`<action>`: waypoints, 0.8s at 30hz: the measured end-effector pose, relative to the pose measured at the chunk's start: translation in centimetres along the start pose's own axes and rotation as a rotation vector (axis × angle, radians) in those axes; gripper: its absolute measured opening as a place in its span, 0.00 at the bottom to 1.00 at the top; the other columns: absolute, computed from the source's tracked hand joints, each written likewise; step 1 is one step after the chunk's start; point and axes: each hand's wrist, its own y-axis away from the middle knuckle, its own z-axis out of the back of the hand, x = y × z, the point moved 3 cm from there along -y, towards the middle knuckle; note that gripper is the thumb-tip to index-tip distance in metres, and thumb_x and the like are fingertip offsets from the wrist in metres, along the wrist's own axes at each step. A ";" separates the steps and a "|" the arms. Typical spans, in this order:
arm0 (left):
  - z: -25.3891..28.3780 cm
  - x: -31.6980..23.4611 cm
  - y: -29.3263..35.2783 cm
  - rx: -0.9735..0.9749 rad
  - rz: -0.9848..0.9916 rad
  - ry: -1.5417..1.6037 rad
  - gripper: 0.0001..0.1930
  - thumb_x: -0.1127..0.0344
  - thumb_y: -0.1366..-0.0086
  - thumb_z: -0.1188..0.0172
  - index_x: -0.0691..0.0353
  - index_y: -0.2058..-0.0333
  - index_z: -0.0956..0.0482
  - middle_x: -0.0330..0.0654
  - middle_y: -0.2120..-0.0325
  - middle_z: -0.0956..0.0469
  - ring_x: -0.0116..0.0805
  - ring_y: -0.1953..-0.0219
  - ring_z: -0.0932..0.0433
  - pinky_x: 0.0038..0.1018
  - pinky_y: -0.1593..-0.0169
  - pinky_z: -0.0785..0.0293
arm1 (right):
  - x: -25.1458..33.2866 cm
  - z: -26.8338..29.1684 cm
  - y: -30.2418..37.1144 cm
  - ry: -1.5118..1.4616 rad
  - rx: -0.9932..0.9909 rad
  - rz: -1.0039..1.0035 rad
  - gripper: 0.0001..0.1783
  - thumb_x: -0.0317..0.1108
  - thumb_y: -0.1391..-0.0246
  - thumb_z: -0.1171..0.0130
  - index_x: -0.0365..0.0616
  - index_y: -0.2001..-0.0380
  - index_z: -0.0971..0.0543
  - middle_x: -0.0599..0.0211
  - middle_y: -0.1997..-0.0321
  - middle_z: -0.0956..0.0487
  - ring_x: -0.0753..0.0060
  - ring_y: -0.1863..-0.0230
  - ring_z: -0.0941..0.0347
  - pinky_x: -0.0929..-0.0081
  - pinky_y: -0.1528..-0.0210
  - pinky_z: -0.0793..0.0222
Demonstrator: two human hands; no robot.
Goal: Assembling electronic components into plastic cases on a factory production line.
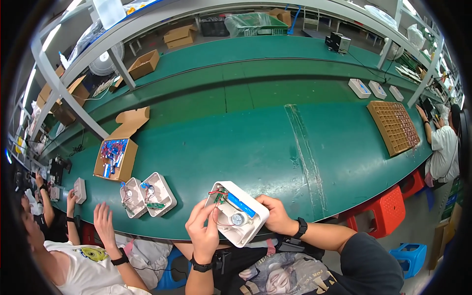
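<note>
Over the near edge of the table I hold a white plastic housing (254,228), tilted, its inside facing me. In it lie a blue cylindrical battery (241,205), a small green circuit board (220,197), a round silver part (238,219) and thin red and dark wires. My left hand (202,227) is closed at the housing's left side, with fingers beside the board and wires. My right hand (276,214) grips the right side; some of its fingers are hidden behind the housing. Two similar open housings (160,194) with boards and wires stand to the left.
A cardboard box (129,160) of blue batteries stands at the left. At the right lies a divided cardboard tray (388,129), with several white housings (377,89) beyond it. A co-worker's raised hand (104,223) is close on my left. Red stools (381,214) stand at the right edge.
</note>
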 end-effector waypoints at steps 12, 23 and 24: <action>0.3 1.6 -0.4 0.052 -0.024 -0.125 0.07 0.74 0.35 0.33 0.69 0.59 0.13 0.54 0.55 0.15 0.49 0.56 0.15 0.36 0.51 0.21 | -0.5 1.7 -1.0 -0.216 0.042 -0.160 0.30 0.29 0.31 0.39 0.40 0.29 0.32 0.61 0.39 0.20 0.75 0.41 0.24 0.73 0.38 0.27; 0.3 3.3 -1.3 0.152 0.065 -0.124 0.08 0.72 0.34 0.34 0.66 0.57 0.13 0.54 0.52 0.17 0.55 0.51 0.19 0.43 0.46 0.23 | -2.4 2.7 -3.0 -0.035 0.298 -0.412 0.33 0.41 0.27 0.41 0.43 0.25 0.35 0.63 0.41 0.19 0.75 0.44 0.21 0.72 0.44 0.22; 0.6 3.1 -1.9 0.049 -0.044 -0.238 0.12 0.72 0.34 0.34 0.67 0.53 0.16 0.56 0.50 0.20 0.58 0.49 0.20 0.45 0.44 0.25 | -2.3 3.1 -3.4 -0.165 0.281 -0.506 0.31 0.43 0.26 0.42 0.43 0.27 0.33 0.64 0.41 0.18 0.74 0.44 0.21 0.72 0.44 0.21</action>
